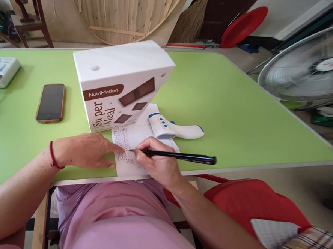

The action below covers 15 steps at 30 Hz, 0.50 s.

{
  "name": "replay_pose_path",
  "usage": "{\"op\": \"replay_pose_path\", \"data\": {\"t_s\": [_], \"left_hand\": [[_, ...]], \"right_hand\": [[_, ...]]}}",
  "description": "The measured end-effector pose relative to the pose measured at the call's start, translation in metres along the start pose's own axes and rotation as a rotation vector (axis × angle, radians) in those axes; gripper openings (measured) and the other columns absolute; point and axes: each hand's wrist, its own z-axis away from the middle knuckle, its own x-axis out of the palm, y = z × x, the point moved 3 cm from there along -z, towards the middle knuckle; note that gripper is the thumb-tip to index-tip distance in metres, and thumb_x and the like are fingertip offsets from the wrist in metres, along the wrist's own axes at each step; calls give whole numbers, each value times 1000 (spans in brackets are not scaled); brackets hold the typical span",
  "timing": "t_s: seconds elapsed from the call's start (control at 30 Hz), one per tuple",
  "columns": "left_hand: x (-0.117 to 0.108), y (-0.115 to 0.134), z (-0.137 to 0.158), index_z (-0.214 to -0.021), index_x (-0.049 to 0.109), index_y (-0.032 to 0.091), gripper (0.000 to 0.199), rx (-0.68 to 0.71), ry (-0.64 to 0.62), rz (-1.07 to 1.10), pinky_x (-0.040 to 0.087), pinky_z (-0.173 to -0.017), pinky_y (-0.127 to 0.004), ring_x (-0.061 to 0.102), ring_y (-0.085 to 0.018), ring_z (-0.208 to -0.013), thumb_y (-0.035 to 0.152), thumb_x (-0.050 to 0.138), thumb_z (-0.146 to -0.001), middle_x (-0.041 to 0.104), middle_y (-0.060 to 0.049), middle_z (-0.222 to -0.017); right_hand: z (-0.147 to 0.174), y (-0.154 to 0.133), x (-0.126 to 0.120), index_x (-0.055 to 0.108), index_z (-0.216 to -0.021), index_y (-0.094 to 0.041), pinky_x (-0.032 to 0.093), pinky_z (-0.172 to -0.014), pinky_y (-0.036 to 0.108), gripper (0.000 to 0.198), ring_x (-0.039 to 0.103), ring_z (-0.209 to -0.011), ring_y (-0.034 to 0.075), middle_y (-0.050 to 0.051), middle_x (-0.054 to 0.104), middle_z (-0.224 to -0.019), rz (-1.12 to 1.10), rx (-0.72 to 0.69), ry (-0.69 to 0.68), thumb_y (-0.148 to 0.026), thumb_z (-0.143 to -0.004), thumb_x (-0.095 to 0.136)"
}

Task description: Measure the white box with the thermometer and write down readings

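The person is sitting at the near edge of a green table, with both hands working over a written sheet of paper. The right hand is pinching a black pen close to its tip, between thumb and fingers, a grip probably giving fine control over small writing. The pen's long end is slanting out to the right, leaving the written rows in sight. Whether the tip is touching the paper cannot be told. The left hand is gripping nothing; its index finger is reaching out to the rows with the thumb standing apart, seemingly for marking a place just beside the pen tip. The paper is lying near the edge, likely for easy reach. A white box is standing at its far left part, and a white thermometer is resting its head on the sheet, its handle extending right; both may be helping to keep the paper flat, perhaps against the fan at the right. A phone is lying farther left, well apart from the writing, apparently out of the way.
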Motion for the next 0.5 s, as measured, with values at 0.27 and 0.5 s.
{"op": "replay_pose_path", "data": {"t_s": [0.27,0.5], "left_hand": [[-2,0,0,-147,55,27,50,-10,0,6,39,-63,-25,67,-18,-76,29,61,-97,75,-3,-83],[-1,2,0,-148,54,27,51,-12,-9,10,39,-63,-25,66,-19,-75,29,60,-98,74,-3,-82]], "right_hand": [[0,-1,-3,57,-65,-23,40,-43,21,13,50,-42,10,-6,57,-49,-33,1,69,-20,-77,60],[0,1,-2,56,-66,-24,39,-43,22,12,48,-42,11,-6,57,-49,-16,36,28,-22,-77,60]]}}
